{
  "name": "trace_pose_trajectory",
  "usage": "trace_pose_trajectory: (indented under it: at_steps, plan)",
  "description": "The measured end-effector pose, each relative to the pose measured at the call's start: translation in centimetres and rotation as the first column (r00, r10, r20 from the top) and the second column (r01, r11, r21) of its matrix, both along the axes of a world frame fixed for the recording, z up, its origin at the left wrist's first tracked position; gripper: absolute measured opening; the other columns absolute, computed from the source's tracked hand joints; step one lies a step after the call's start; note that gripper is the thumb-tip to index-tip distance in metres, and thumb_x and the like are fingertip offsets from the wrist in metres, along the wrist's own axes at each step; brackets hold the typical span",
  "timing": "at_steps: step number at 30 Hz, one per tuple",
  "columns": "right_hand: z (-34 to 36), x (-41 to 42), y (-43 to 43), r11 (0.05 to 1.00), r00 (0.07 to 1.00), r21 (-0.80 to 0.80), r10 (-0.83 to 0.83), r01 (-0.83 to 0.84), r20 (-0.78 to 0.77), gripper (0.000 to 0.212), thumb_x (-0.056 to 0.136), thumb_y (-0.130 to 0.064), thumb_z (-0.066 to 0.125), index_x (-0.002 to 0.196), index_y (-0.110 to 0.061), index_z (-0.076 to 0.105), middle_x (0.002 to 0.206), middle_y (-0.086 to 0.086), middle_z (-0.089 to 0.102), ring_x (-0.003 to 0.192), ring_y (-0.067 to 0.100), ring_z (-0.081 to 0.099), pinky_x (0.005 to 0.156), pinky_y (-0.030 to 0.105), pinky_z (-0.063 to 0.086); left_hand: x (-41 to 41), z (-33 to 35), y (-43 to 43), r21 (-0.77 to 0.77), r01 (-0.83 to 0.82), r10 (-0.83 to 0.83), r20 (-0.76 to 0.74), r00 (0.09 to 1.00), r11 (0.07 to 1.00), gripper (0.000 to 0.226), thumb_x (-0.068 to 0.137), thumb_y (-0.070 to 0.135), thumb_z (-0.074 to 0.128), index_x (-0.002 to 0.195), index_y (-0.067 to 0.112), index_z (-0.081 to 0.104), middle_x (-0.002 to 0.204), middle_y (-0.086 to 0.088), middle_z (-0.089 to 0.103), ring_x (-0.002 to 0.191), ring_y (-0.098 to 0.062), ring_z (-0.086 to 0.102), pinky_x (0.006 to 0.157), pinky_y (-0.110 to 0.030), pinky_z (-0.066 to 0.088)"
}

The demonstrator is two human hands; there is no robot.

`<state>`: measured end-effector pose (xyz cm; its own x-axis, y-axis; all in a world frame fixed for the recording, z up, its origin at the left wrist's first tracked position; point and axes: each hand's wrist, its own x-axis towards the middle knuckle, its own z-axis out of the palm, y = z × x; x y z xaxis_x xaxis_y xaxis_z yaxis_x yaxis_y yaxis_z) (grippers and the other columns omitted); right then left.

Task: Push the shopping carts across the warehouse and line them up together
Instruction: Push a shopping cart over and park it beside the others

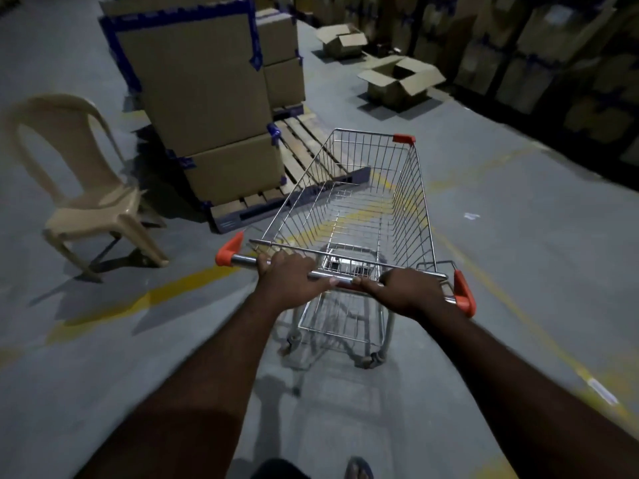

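Note:
One wire shopping cart (408, 188) with orange corner caps stands in front of me on the grey floor, its basket empty. My left hand (290, 280) grips the chrome handle bar (243, 261) left of its middle. My right hand (409, 293) grips the same bar toward its right end, near the orange cap. Both arms are stretched forward. No other cart is in view.
A pallet (304, 146) stacked with taped cardboard boxes (197, 88) sits just ahead on the left, close to the cart's front left corner. A beige plastic chair (86, 188) stands at the left. Open boxes (401, 79) lie ahead; dark shelving (553, 53) lines the right. Yellow floor lines (145, 299) cross underfoot.

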<state>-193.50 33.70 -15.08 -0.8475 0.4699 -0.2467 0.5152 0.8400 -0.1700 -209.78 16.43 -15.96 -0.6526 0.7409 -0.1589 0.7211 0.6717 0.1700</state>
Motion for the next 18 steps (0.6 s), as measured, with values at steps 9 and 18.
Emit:
trace_pose_trajectory:
  at_steps: [9,18]
  plan:
    - [0.0,2.7,5.2,0.971,0.976,-0.099,-0.215,0.217,0.033,0.106,0.061,-0.107,0.009,0.077,-0.019,0.065,0.088,0.004,0.068,0.085,0.023,0.065,0.086,0.038,0.054,-1.0,1.3,9.2,-0.124,0.252,-0.249,0.046,0.968,0.960,0.073,0.074,0.095,0.029,0.094,0.033,0.061,0.114,0.004,0.067,0.117,-0.027,0.057,0.105,-0.059,0.023]
    - [1.7,4.5,8.5,0.742,0.817,-0.349,-0.550,0.573,0.173,0.094,0.063,-0.101,0.039,0.068,-0.013,0.071,0.060,0.003,0.067,0.049,0.014,0.063,0.061,0.024,0.053,-2.3,1.0,18.4,-0.141,0.539,-0.539,0.044,0.841,0.830,0.088,0.074,0.096,0.015,0.093,0.027,0.067,0.106,0.001,0.072,0.109,-0.024,0.063,0.107,-0.056,0.027]
